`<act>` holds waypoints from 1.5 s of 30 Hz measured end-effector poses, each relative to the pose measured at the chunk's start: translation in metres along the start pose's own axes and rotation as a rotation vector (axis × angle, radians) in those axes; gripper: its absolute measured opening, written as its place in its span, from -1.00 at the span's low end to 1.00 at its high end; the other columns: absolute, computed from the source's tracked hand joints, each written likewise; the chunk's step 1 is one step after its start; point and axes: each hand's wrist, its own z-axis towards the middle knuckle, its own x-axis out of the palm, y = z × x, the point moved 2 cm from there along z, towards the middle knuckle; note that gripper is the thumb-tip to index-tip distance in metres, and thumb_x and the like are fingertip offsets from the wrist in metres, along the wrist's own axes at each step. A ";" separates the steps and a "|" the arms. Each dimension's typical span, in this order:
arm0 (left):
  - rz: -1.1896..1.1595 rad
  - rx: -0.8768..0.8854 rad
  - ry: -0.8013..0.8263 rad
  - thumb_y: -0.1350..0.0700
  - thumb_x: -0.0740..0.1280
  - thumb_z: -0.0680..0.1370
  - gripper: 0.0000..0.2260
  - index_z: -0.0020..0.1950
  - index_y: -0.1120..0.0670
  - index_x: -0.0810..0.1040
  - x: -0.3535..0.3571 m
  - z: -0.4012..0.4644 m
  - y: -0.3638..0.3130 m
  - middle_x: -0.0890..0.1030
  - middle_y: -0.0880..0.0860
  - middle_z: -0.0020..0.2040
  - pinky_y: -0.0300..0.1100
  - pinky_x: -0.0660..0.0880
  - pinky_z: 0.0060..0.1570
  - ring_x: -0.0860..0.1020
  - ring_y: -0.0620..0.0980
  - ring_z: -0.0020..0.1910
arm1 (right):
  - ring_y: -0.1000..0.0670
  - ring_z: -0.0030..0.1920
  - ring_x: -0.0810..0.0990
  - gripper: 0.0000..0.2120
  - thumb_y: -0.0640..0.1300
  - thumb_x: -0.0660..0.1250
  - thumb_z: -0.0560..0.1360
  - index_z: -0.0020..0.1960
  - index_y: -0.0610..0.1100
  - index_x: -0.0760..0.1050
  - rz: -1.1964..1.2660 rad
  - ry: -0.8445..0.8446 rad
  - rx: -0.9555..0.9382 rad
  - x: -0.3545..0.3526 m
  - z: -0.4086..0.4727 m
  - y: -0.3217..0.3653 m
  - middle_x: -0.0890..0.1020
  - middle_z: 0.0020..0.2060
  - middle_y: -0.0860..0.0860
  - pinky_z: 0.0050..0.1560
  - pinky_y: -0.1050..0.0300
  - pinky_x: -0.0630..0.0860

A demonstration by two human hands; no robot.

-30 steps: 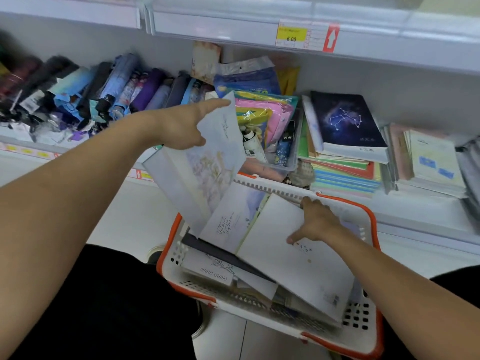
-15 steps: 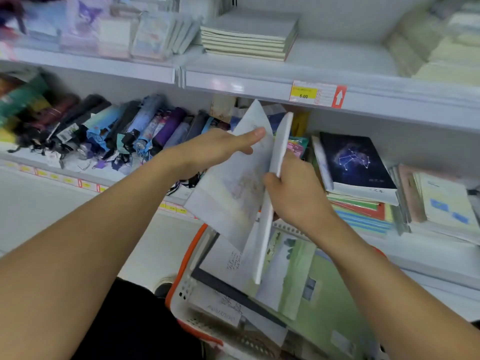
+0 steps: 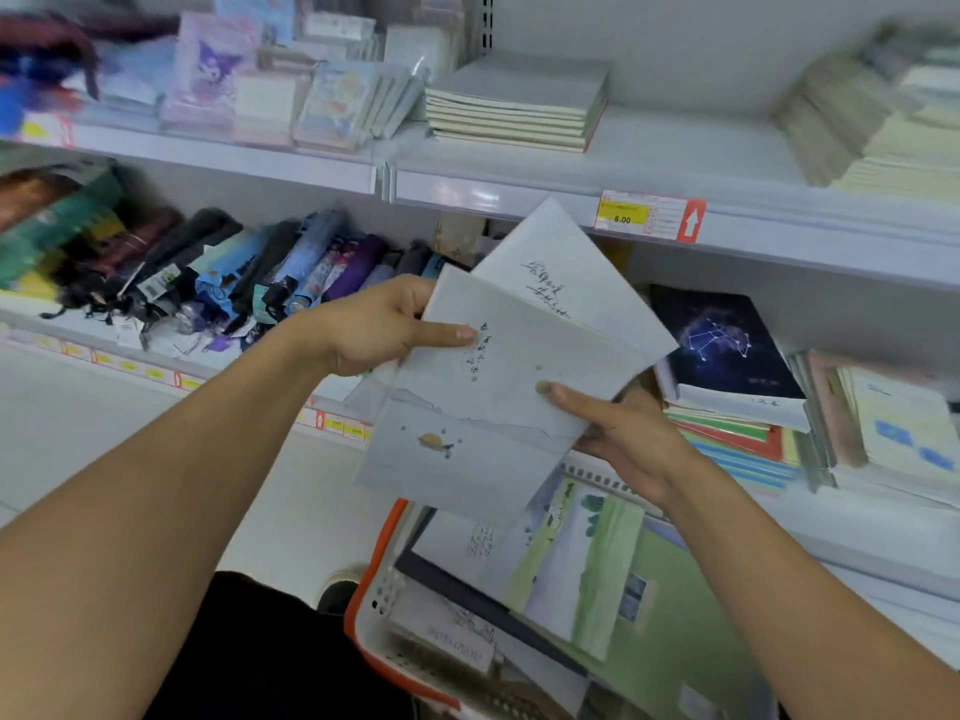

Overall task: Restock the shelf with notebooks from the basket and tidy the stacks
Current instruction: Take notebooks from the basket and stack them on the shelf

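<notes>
Two pale grey-blue notebooks [image 3: 498, 387] are fanned out in front of the lower shelf, held between both hands. My left hand [image 3: 379, 330] grips their upper left edge, thumb on the front cover. My right hand [image 3: 618, 433] supports them from below right, thumb on the cover. Under them the white basket with an orange rim [image 3: 374, 610] holds several more notebooks, some pale, some green. On the upper shelf [image 3: 519, 168] lies a flat stack of pale notebooks [image 3: 514, 103].
Folded umbrellas [image 3: 249, 272] crowd the lower shelf at left. A dark constellation notebook [image 3: 722, 345] tops a coloured stack at right, beside more pale stacks [image 3: 904, 433]. A yellow price label [image 3: 623, 213] marks the upper shelf edge. Character stationery [image 3: 218, 75] stands at upper left.
My right hand lifted a second notebook from the basket and laid it flat against the one in my left hand. Both now hold the pair higher, and the view has tilted up.
</notes>
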 end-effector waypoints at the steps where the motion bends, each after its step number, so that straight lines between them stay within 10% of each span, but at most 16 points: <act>1: -0.017 -0.006 0.010 0.22 0.32 0.54 -0.75 0.21 0.13 0.59 0.003 0.002 0.002 0.68 0.11 0.12 -0.07 0.62 0.04 0.67 0.08 0.08 | -0.15 0.18 0.64 -0.49 -0.26 0.53 0.38 0.29 -0.22 0.50 0.072 0.058 -0.003 0.001 -0.002 0.002 0.67 0.15 -0.10 0.15 -0.13 0.59; 10: 0.504 -0.008 -0.194 0.23 0.63 0.26 -0.51 0.00 0.28 0.41 0.003 0.024 0.014 0.68 0.17 -0.08 -0.02 0.65 -0.16 0.66 0.05 -0.18 | -0.15 0.02 0.70 -0.64 -0.38 0.54 0.32 0.09 -0.24 0.61 -0.197 -0.030 -0.189 -0.024 0.000 -0.007 0.72 0.02 -0.15 0.11 -0.14 0.62; 16: 0.422 -0.227 0.140 0.19 0.50 0.46 -0.60 0.20 -0.07 0.46 0.018 0.030 0.031 0.66 0.06 0.05 -0.13 0.65 -0.11 0.71 0.04 -0.13 | 0.00 -0.09 0.72 -0.71 -0.36 0.55 0.30 -0.04 -0.11 0.66 -0.232 -0.015 -0.157 -0.040 -0.003 -0.026 0.75 -0.08 -0.01 0.03 0.02 0.65; 29: 0.560 -0.293 0.243 0.03 0.43 0.52 -0.74 0.16 0.09 0.57 0.031 0.036 0.047 0.68 0.09 0.05 -0.05 0.62 0.07 0.69 -0.03 -0.06 | 0.17 0.06 0.65 -0.64 -0.25 0.53 0.40 0.05 0.11 0.55 -0.377 0.055 0.008 -0.056 -0.010 -0.079 0.67 0.04 0.15 0.09 0.18 0.59; 33: 0.364 -0.088 -0.050 -0.06 0.43 0.45 -0.71 0.03 0.11 0.68 0.010 0.021 0.008 0.73 -0.01 -0.10 -0.19 0.63 -0.06 0.67 -0.09 -0.18 | 0.00 0.09 0.68 -0.67 -0.28 0.51 0.38 0.10 -0.04 0.62 -0.216 -0.012 -0.106 -0.039 -0.010 -0.046 0.72 0.04 0.04 0.25 -0.14 0.55; 38: 0.052 0.124 -0.181 0.20 0.48 0.44 -0.74 0.09 -0.03 0.61 0.006 0.001 -0.019 0.70 -0.18 -0.02 -0.41 0.55 -0.10 0.65 -0.26 -0.02 | -0.10 0.10 0.68 -0.71 -0.32 0.45 0.41 0.13 -0.22 0.61 -0.026 0.058 -0.321 0.011 -0.006 0.050 0.70 0.08 -0.11 0.11 -0.04 0.62; 45: -0.409 0.327 -0.562 0.14 0.45 0.45 -0.78 0.08 0.12 0.65 -0.001 -0.003 -0.045 0.72 0.05 0.01 -0.09 0.63 -0.05 0.69 0.02 0.00 | -0.07 0.11 0.68 -0.62 -0.18 0.43 0.50 0.31 -0.13 0.51 -0.238 0.166 -0.371 0.037 -0.003 0.139 0.68 0.14 -0.03 0.15 -0.10 0.59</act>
